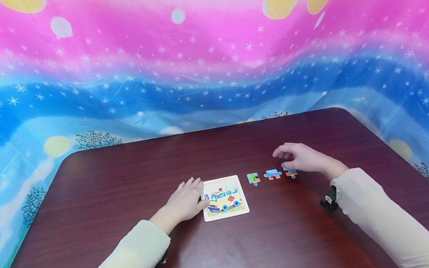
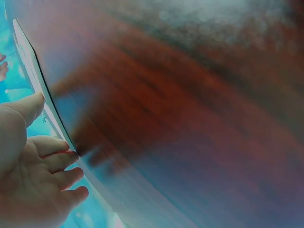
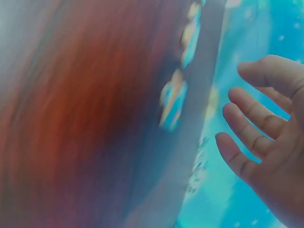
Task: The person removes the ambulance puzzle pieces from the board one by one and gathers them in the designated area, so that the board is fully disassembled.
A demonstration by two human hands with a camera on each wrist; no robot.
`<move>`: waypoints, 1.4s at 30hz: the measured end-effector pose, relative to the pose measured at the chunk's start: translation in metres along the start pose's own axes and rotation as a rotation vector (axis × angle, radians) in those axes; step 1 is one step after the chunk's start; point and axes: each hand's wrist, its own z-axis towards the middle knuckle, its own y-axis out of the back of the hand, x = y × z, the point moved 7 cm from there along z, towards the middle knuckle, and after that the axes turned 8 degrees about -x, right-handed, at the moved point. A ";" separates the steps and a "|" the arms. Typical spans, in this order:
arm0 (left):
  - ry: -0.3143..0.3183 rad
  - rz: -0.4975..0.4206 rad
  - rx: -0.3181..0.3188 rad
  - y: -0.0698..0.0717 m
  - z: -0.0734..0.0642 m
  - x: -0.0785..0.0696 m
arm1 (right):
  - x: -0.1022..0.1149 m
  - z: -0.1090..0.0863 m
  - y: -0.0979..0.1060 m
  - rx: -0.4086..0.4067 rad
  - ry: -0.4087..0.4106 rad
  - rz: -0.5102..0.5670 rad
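A square puzzle board (image 1: 236, 209) with a white rim and an ambulance picture lies flat on the table. My left hand (image 1: 185, 201) is at the board's left side, its thumb over the edge and its fingers fairly straight; the left wrist view shows this hand (image 2: 38, 166) touching the board's edge (image 2: 54, 109). Right of the board, three jigsaw pieces stand in a row: a green one (image 1: 253, 178), a blue-and-pink one (image 1: 272, 174) and a blue-and-orange one (image 1: 291, 173). Over the last hovers my right hand (image 1: 306, 157), partly hiding it. In the right wrist view this hand (image 3: 270, 123) holds nothing, fingers loosely bent.
The dark brown wooden table (image 1: 227, 256) has a glossy surface and rounded far corners. Behind it and along its sides hangs a pink and blue cloth (image 1: 186, 72) printed with snowflakes. A dark wrist device (image 1: 329, 200) is strapped under the right sleeve.
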 end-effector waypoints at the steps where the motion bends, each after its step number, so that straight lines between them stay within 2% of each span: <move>1: -0.001 0.001 0.000 0.000 0.000 0.000 | 0.006 0.002 -0.001 -0.004 0.016 0.008; 5: -0.006 -0.012 -0.005 -0.001 -0.001 0.001 | 0.033 0.011 -0.007 -0.023 0.097 0.022; 9: -0.009 -0.031 0.008 -0.003 -0.001 0.003 | 0.057 0.018 -0.016 -0.012 0.145 0.021; 20: -0.024 -0.079 0.064 -0.004 -0.006 0.006 | 0.106 0.034 -0.050 0.077 0.196 -0.015; 31: -0.023 -0.054 0.068 -0.003 -0.004 0.006 | 0.132 0.043 -0.087 0.150 0.215 -0.066; 42: -0.021 -0.053 0.084 -0.003 -0.004 0.005 | 0.139 0.043 -0.120 0.223 0.235 -0.136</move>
